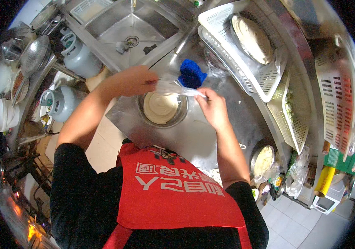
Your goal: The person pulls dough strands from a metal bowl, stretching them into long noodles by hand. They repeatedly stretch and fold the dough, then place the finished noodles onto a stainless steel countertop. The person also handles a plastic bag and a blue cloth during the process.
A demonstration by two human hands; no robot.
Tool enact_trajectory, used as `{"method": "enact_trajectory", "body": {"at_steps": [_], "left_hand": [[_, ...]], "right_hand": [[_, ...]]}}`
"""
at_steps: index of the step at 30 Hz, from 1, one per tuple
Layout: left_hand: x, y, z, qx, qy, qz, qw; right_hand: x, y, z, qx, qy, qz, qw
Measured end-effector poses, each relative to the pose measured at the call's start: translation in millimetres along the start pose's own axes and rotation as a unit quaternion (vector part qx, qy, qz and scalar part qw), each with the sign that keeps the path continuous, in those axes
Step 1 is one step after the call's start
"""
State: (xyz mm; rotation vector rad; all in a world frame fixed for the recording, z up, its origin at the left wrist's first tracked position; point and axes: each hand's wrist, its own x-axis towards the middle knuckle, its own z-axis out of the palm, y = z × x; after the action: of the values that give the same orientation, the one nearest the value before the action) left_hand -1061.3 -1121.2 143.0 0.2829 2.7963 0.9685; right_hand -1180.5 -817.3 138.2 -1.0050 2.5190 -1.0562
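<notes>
Between my two hands a thin clear plastic bag or film point(177, 88) is stretched above the far side of a round metal bowl point(182, 115). My left hand point(140, 81) grips one end of it; this hand is blurred. At the other end, my right hand point(210, 101) pinches the plastic between thumb and fingers. A pale, smooth dough-like mass point(160, 108) with a swirled top fills much of the bowl, which stands on a stainless steel worktop point(177, 140). Just beyond the plastic lies a crumpled blue cloth point(192, 73).
A sink point(102, 35) adjoins the worktop's far edge. White plastic baskets point(227, 67) stand at the right, one holding another bowl of pale dough point(252, 39). Gas cylinders point(79, 59) stand at the left, near a perforated metal strainer point(35, 57). Flames point(34, 232) show at the lower left.
</notes>
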Motion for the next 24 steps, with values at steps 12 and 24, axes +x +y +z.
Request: {"method": "enact_trajectory", "body": {"at_steps": [12, 24], "left_hand": [[-168.7, 16.3, -9.3, -0.192, 0.068, -0.169, 0.964], [-168.0, 20.0, 51.2, -0.277, 0.088, -0.191, 0.938]], "right_hand": [[-49.1, -5.8, 81.0, 0.511, -0.136, 0.165, 0.832], [-79.5, 14.0, 98.4, 0.818, -0.002, 0.202, 0.539]]}}
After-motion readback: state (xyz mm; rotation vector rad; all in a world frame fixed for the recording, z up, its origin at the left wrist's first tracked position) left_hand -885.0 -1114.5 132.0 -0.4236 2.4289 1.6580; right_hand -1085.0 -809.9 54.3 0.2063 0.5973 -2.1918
